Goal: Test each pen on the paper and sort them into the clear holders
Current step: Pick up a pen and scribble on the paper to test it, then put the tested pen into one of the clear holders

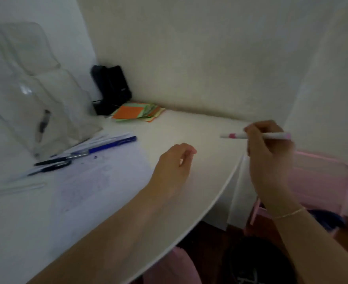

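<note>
Two hands hover: right hand (268, 152) fingers pinching pink pen (255, 136), left hand (174, 165) loosely curled.

We have one view only, head-worn, looking forward and down over the white table (189, 124) toward the wall corner behind it. The lens is wide (the table's edge bows into a curve). We sit close: both forearms enter from the bottom of the frame and cross the table. Left of the table's middle stand the clear holders (31, 103); the floor shows beyond its right edge.
</note>
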